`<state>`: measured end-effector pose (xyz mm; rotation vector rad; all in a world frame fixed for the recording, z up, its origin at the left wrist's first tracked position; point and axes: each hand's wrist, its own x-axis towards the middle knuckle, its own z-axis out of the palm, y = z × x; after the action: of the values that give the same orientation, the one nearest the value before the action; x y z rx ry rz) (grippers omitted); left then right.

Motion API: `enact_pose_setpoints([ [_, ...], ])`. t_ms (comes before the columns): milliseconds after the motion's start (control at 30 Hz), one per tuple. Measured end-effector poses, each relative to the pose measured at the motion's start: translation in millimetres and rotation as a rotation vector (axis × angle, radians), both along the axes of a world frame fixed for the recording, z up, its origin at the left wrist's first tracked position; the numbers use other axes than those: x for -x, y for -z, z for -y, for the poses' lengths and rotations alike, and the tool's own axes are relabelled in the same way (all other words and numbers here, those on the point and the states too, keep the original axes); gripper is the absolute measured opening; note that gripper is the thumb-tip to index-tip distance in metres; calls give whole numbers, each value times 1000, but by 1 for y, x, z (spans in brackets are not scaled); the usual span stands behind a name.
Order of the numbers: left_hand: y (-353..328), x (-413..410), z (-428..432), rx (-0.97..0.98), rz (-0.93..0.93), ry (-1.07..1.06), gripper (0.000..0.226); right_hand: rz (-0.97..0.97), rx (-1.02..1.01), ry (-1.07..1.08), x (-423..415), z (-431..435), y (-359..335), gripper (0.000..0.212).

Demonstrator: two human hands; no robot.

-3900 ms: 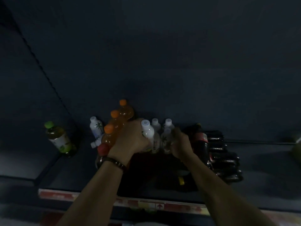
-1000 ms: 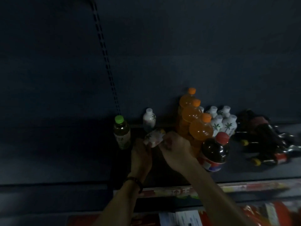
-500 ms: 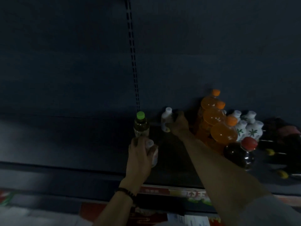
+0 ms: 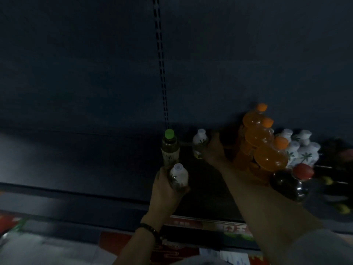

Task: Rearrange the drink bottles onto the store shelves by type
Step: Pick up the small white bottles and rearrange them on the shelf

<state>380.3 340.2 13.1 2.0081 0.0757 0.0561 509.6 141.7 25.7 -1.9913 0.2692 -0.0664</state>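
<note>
Left hand (image 4: pixel 168 190) grips the front white bottle (image 4: pixel 179 175), upright, near the shelf (image 4: pixel 208 190) edge. Right hand (image 4: pixel 214 151) touches the back white bottle (image 4: pixel 199 140), also upright; its grip cannot be told. The white group (image 4: pixel 303 150) stands rightward, past the orange bottles (image 4: pixel 263 146), nearer the right hand.

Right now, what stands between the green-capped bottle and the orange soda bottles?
In the head view, one small white palm-print bottle, with the right hand on it; otherwise only bare dark shelf.
</note>
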Motion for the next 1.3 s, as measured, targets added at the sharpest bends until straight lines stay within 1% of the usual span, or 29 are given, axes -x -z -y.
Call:
enact_pose_setpoints([
  [33, 5, 0, -2, -32, 20, -14, 67, 6, -17, 6, 5, -2, 0, 82],
  [67, 8, 1, -4, -48, 40, -10, 78, 19, -18, 13, 12, -4, 1, 84],
  [100, 9, 2, -3, -41, 57, -4, 81, 42, 6, 20, 19, -6, 4, 86],
  [167, 13, 4, -3, -14, 70, 31, 81, 28, 115, 15, 36, -7, 12, 85],
  [233, 20, 4, -4, 31, 67, 63, 79, -9, 169, -36, 54, -5, 17, 69],
  [267, 21, 6, -4, 50, 49, 73, 78, -8, 151, -72, 61, -3, 19, 64],
  [300, 22, 7, -4, 80, 38, 74, 78, -15, 122, -108, 69, -1, 22, 64],
  [400, 25, 8, -6, 128, 23, 78, 81, -40, 106, -155, 90, 0, 23, 82],
  [467, 24, 9, -6, 148, 21, 67, 82, -28, 108, -169, 98, 0, 26, 86],
  [533, 21, 11, -6, 164, 24, 35, 80, -30, 105, -170, 108, -2, 23, 85],
  [633, 12, 19, -6, 245, 7, 19, 69, -60, 17, -184, 124, -4, 10, 69],
  [667, 7, 21, -7, 282, -3, 28, 64, -55, -4, -180, 131, -5, 3, 66],
  [733, -10, 26, -8, 353, -13, 59, 56, -29, -40, -161, 141, -6, -14, 68],
  [800, -31, 29, -10, 426, -17, 101, 54, 8, -54, -155, 151, -5, -37, 73],
  [833, -42, 30, -10, 459, -20, 122, 53, 28, -63, -168, 156, -3, -52, 71],
  [900, -68, 30, -7, 505, -12, 171, 52, 87, -32, -212, 164, 5, -86, 64],
  [1000, -106, 30, 10, 572, 57, 220, 44, 233, 87, -241, 175, 22, -143, 60],
  [1167, -168, 27, 53, 562, 218, 336, 50, 366, 191, -155, 199, 58, -213, 55],
  [1233, -189, 26, 74, 521, 254, 386, 52, 408, 218, -92, 208, 79, -232, 54],
  [1300, -206, 25, 100, 452, 290, 418, 52, 424, 196, -18, 213, 106, -242, 55],
])
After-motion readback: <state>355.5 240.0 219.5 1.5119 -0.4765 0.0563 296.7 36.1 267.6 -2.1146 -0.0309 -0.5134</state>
